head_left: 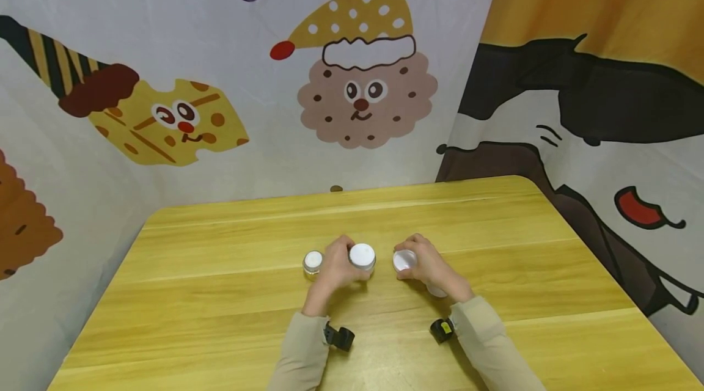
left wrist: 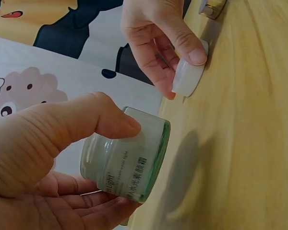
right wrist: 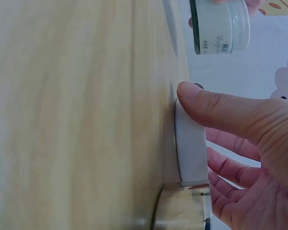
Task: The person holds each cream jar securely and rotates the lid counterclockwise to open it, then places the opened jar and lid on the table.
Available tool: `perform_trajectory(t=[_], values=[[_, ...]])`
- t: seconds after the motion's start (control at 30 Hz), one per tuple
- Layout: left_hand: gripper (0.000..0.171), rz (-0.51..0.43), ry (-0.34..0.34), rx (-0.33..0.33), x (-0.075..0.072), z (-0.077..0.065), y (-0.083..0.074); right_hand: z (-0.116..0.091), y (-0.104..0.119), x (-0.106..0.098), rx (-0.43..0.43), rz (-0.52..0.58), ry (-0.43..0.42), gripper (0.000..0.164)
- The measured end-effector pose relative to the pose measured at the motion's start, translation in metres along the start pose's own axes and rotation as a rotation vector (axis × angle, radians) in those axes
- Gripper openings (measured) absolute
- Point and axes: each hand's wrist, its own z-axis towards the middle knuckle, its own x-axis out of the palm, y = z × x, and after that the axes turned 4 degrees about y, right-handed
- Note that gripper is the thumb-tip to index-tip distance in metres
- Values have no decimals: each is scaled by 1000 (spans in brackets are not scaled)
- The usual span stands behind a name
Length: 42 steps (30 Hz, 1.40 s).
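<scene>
My left hand (head_left: 337, 264) grips a pale glass cosmetic jar (left wrist: 134, 148) between the thumb and fingers. Dark printed lettering runs along its side, and the top shows white in the head view. A gap and a shadow lie between this jar and the table. To the right, my right hand (head_left: 431, 263) pinches a round white lid (right wrist: 192, 143) by its rim, low at the tabletop. Its pale inner side faces up in the head view. A shiny metallic-sided piece (right wrist: 182, 206) sits beside that lid, partly covered by the right hand in the head view.
A smaller white-topped jar (head_left: 313, 261) with a golden lower part stands just left of the left hand. The wooden table (head_left: 220, 330) reaches back to a wall covering (head_left: 264, 153) with cartoon prints. Each wrist wears a black strapped device.
</scene>
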Motion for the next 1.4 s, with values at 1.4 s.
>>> perform_trajectory(t=[1.4], values=[[67,135,1,-60,0,-5,-6,-4,13,5,-9,-129,-2,49]])
